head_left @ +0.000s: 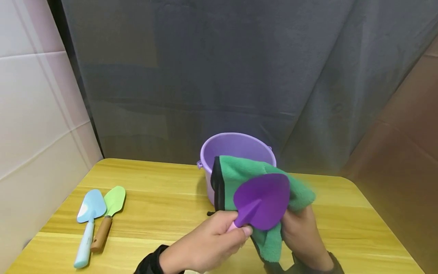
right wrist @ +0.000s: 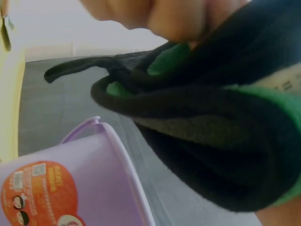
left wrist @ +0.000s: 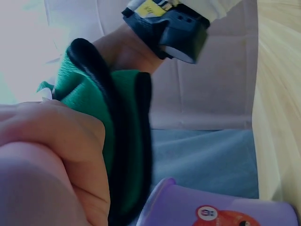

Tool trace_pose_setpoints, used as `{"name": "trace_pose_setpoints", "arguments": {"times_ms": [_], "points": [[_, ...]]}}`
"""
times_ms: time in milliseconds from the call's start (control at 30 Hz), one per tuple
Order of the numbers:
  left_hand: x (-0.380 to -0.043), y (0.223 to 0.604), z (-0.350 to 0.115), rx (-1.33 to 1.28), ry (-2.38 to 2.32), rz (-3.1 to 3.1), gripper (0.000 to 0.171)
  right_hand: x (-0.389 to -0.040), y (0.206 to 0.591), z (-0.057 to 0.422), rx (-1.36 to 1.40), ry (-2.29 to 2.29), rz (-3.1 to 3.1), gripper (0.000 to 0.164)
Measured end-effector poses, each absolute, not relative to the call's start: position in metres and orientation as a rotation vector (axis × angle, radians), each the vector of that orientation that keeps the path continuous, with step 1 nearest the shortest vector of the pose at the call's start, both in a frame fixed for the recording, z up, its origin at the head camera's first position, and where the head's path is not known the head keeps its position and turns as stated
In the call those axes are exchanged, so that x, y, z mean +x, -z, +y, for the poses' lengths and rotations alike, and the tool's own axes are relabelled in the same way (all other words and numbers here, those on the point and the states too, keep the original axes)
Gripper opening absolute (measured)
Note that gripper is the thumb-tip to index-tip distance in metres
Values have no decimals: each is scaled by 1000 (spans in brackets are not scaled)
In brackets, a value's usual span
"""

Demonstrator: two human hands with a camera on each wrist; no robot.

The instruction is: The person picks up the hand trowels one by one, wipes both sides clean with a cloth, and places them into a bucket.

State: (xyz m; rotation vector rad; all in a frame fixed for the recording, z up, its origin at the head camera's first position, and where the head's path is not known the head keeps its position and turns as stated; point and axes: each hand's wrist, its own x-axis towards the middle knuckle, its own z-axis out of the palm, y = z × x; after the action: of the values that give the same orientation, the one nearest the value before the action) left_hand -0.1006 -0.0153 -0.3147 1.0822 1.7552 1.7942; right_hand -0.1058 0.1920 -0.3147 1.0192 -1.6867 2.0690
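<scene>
Left hand (head_left: 210,241) pinched pink handle of purple shovel (head_left: 265,201), held up above tabletop (head_left: 154,201), blade upward. Right hand (head_left: 302,230) held black-edged green cloth (head_left: 248,165) behind blade, fingers hidden by fabric. Purple bucket (head_left: 236,144) with orange label (right wrist: 40,195) stood beyond hands. Well apart at left, blue trowel (head_left: 89,234) overlapped green trowel (head_left: 115,199).

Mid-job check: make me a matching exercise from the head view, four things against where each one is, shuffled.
1. Purple trowel
2. Green cloth
3. Bucket
4. Blue trowel

A. Lying beside the brown-handled trowel
B. Held in the right hand
C. Gripped in the left hand
D. Standing on the table

Pairs: 1-C, 2-B, 3-D, 4-A
</scene>
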Motion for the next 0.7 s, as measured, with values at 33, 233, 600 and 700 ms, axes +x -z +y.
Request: {"name": "trace_pose_setpoints", "arguments": {"times_ms": [33, 233, 600, 700], "points": [[-101, 314, -16, 1083, -1800, 1755, 28, -106, 316, 191, 1043, -2055, -1705, 49], [-103, 311, -20, 1090, -1852, 1738, 29, -108, 319, 183, 1003, -1976, -1901, 49], [-102, 312, -22, 1024, -1890, 1645, 32, -104, 312, 187, 993, -2148, -1996, 40], [-101, 313, -23, 1004, -1870, 1651, 31, -100, 308, 189, 1019, -2247, -1933, 39]]}}
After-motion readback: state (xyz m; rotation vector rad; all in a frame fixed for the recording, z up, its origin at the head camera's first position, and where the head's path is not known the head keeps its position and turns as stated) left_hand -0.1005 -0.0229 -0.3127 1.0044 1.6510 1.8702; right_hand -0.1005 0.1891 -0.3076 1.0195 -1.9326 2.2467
